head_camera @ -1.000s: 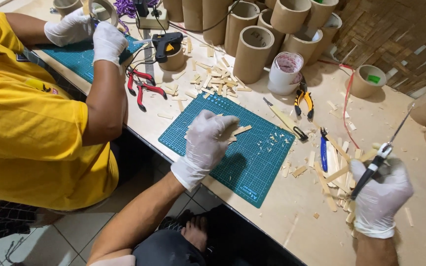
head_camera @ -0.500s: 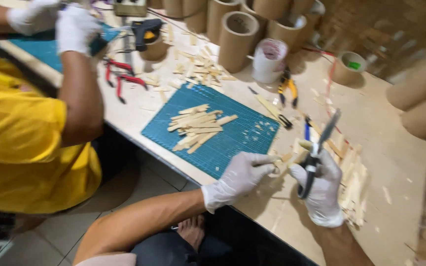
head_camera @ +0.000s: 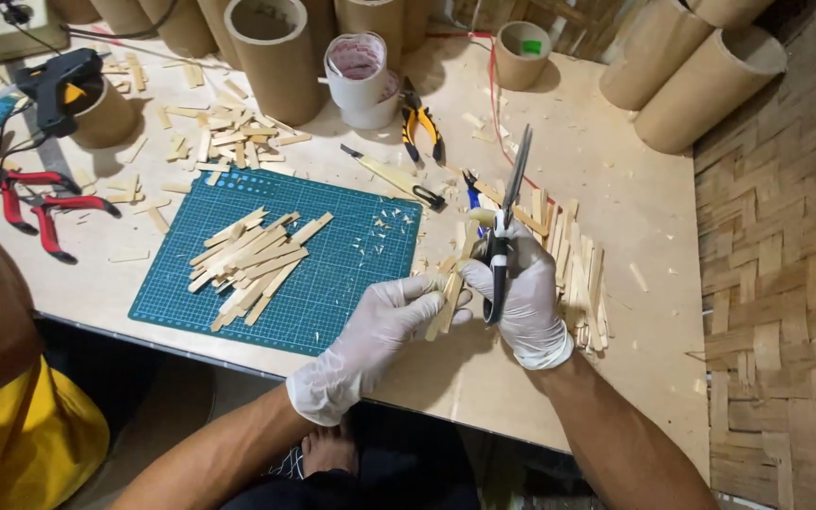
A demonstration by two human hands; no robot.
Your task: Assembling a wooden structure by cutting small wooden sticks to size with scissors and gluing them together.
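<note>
Pale wooden tabletop (head_camera: 616, 189) w/ woven bamboo wall to the right. Cardboard tubes (head_camera: 276, 57) along the far edge. Teal cutting mat (head_camera: 351, 264) near the front edge, a pile of flat wood sticks (head_camera: 247, 264) on its left half. More sticks (head_camera: 583, 274) heaped on the tabletop just right of the hands. Right hand (head_camera: 521, 293), white glove, fist closed round a black-handled knife (head_camera: 507, 222), blade pointing up & away. Left hand (head_camera: 380, 331), also gloved, fingers pinching a single stick (head_camera: 448, 300) just beside the knife handle, over the tabletop right of the mat. Red pliers (head_camera: 40, 208) far left, glue gun (head_camera: 59, 85) behind them, tape roll (head_camera: 361, 76) & yellow-handled pliers (head_camera: 422, 127) toward the back.
</note>
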